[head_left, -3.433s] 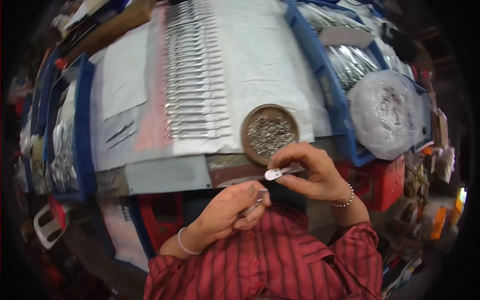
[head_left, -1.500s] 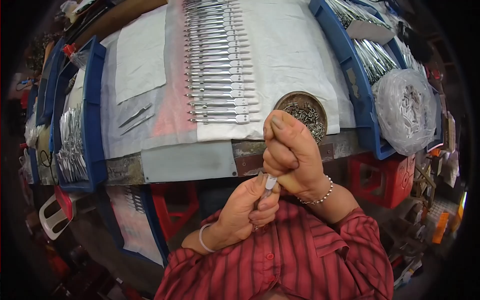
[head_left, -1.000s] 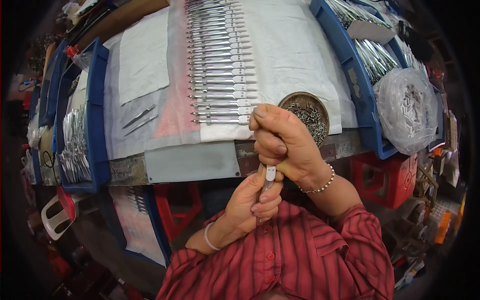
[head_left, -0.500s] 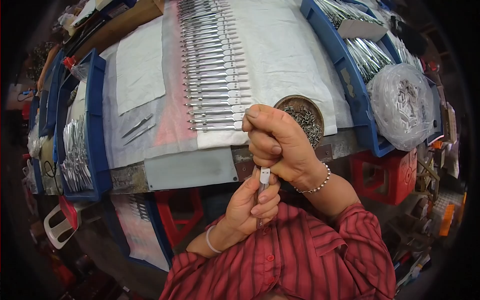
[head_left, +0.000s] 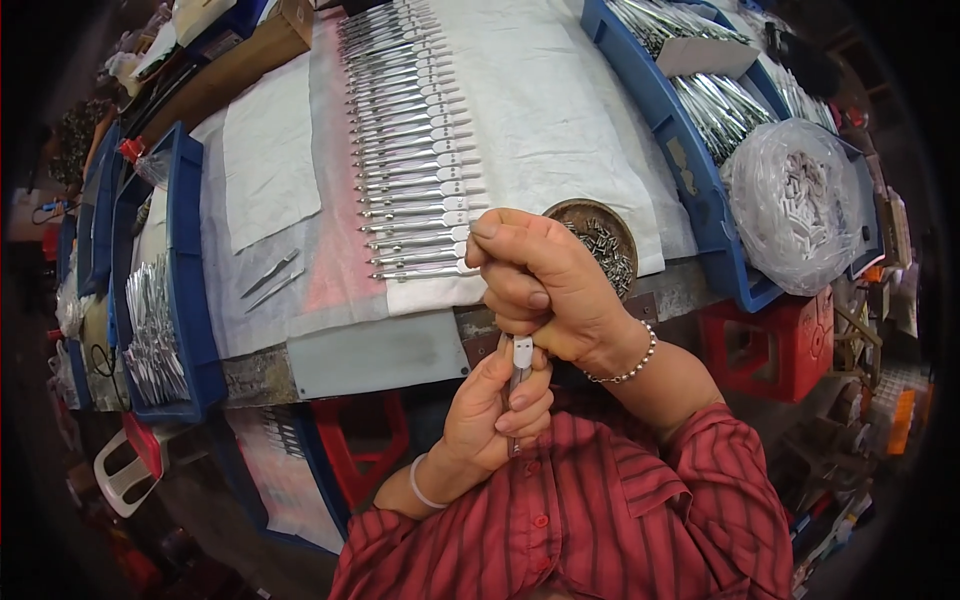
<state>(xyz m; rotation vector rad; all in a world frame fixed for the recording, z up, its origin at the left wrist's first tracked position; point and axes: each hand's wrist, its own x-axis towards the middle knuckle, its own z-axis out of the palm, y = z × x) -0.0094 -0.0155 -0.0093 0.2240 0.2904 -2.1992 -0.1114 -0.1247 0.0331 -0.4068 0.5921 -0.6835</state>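
Note:
My left hand (head_left: 492, 412) grips a slim silver metal piece, its pale flat end (head_left: 523, 348) with two small holes pointing up between my hands. Right above that end, my right hand (head_left: 560, 285) is closed with the fingers curled in, touching the piece or very near it. Whatever those fingers hold is hidden. Beyond my hands a long row of similar slim silver metal pieces (head_left: 415, 205) lies side by side on white cloth, flat ends to the right. A round brown bowl (head_left: 592, 206) of small metal pins (head_left: 607, 250) stands just behind my right hand.
Blue trays of slim metal parts stand at the left (head_left: 187, 270) and right (head_left: 690, 190). A clear plastic bag (head_left: 790, 205) of small pale pieces sits in the right one. Two narrow metal pieces (head_left: 272, 275) lie on the cloth. Red stools (head_left: 770, 345) stand below the table edge.
The table has shifted slightly leftward in the picture as the view moved. Both hands keep almost the same pose around the metal piece.

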